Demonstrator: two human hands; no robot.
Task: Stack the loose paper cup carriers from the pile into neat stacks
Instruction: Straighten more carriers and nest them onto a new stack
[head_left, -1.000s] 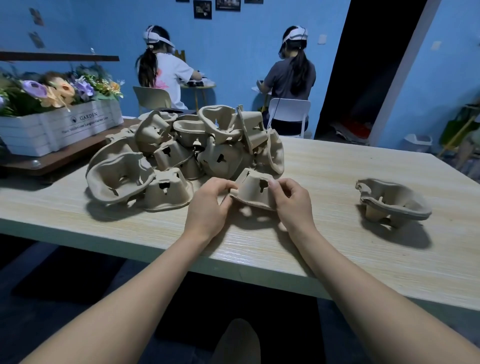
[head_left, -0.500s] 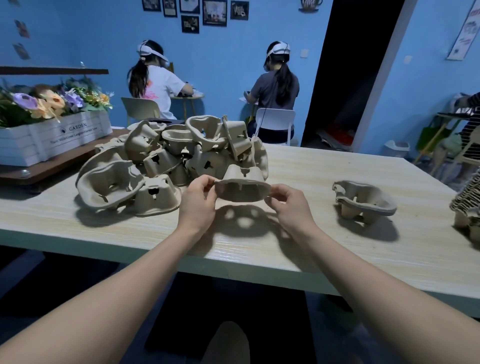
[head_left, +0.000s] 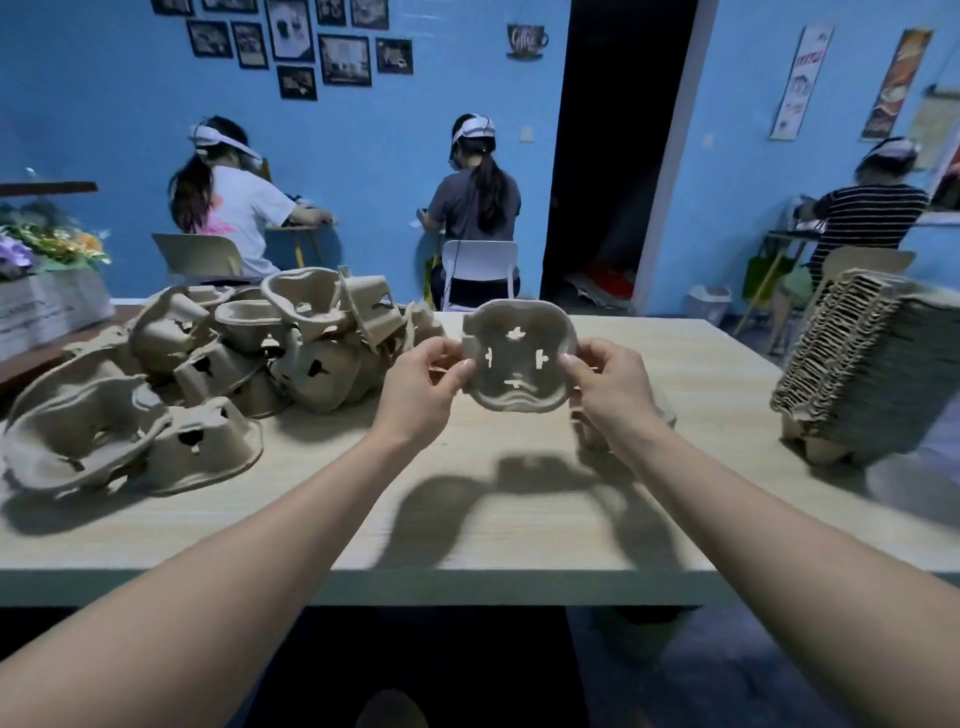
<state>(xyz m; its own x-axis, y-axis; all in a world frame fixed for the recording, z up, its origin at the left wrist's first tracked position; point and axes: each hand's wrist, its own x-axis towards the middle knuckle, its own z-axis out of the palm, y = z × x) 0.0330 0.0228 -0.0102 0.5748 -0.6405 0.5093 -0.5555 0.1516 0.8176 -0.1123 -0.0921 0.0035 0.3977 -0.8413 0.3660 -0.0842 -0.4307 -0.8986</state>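
A brown pulp cup carrier (head_left: 519, 358) is held up in the air above the table, tilted so its hollow side faces me. My left hand (head_left: 418, 395) pinches its left edge and my right hand (head_left: 608, 387) pinches its right edge. To the left lies a loose pile of carriers (head_left: 208, 374) on the table. Behind my right hand, a small stack of carriers (head_left: 667, 413) is mostly hidden. A tall leaning stack of carriers (head_left: 857, 369) stands at the table's right edge.
The pale wooden table (head_left: 467, 519) runs across the view, with its front edge near me. A white flower box (head_left: 47, 301) sits at far left. Three people sit on chairs behind the table, facing away. A dark doorway opens behind the middle.
Both hands have lifted the carrier off the table from beside the pile and turned it to face me. My view has swung right, bringing the tall stack into view.
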